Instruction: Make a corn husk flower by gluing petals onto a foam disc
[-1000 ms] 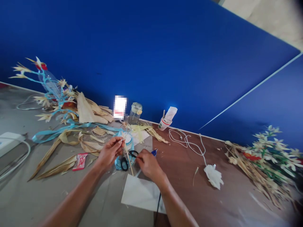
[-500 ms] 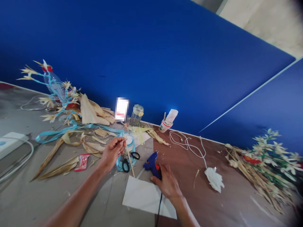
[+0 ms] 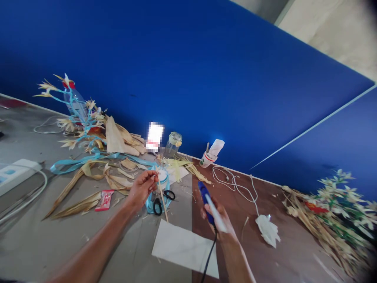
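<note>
My left hand point(image 3: 144, 186) is closed in a pinch at the upper end of a thin pale stick point(image 3: 163, 198); the small tip between the fingers is too fine to make out. Wrapped around the blue glue gun point(image 3: 204, 192) is my right hand point(image 3: 219, 216). A white glue stick point(image 3: 215, 210) juts from the gun's back, and its black cord trails down toward me. Black-handled scissors point(image 3: 157, 206) lie beside the stick, over a roll of light-blue ribbon point(image 3: 150, 206). Below the hands lies a sheet of white paper point(image 3: 182, 247).
Dried corn husks point(image 3: 69, 200) and a red candy packet point(image 3: 104, 200) lie on the left, near a white power strip point(image 3: 17, 175). Toward the blue partition stand a glass jar point(image 3: 173, 145) and a paper cup point(image 3: 207, 159). White-flowered stems point(image 3: 344, 196) lie at right.
My right hand has lifted the glue gun off the table and turned it so its nozzle points away from me. My left hand keeps nearly the same place and pinch.
</note>
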### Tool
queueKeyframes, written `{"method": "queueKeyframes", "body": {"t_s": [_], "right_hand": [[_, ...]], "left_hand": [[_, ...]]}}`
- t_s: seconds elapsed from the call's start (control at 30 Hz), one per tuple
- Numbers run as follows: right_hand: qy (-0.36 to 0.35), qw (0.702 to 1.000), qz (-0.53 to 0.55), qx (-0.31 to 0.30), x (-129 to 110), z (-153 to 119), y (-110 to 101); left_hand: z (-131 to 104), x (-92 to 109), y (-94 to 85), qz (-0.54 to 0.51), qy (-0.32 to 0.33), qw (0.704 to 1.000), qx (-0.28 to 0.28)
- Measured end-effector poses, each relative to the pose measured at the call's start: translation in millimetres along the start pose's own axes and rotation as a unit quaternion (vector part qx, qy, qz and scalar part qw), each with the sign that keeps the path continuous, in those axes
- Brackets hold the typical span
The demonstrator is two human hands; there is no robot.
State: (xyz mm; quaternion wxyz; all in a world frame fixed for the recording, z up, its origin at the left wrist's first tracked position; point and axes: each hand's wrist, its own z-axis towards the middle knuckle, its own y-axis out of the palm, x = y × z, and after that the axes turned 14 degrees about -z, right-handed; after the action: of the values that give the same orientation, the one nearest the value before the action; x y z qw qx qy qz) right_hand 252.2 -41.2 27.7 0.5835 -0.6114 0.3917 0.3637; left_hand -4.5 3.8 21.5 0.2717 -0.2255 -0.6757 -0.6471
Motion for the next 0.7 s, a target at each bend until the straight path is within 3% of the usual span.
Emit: {"method": "queueKeyframes", "body": {"t_s": [0.07, 0.13, 0.27, 0.47, 0.7], "right_hand": [[-0.034, 0.991, 0.117, -0.05, -16, 0, 3], [-0.069, 0.977, 0.162, -0.117, -32, -2, 13], [-0.105, 0.969, 0.125, -0.187, -56, -1, 43], [-0.139, 0.978, 0.076, -0.133, -56, 9, 82], [-0.193, 0.98, -0.01, -0.054, -30, 8, 97]], "left_hand": [[1, -1, -1.3, -0.003, -0.005, 1.0, -0.003], [1, -2, -3.3, -0.001, -0.004, 1.0, -0.009], [0, -3, -6.2, 0.014, -0.007, 1.0, -0.017], [-2, 0, -1.3, 0.008, -0.015, 1.0, 0.009], [1, -3, -4.5, 0.016, -0.012, 1.0, 0.016]]}}
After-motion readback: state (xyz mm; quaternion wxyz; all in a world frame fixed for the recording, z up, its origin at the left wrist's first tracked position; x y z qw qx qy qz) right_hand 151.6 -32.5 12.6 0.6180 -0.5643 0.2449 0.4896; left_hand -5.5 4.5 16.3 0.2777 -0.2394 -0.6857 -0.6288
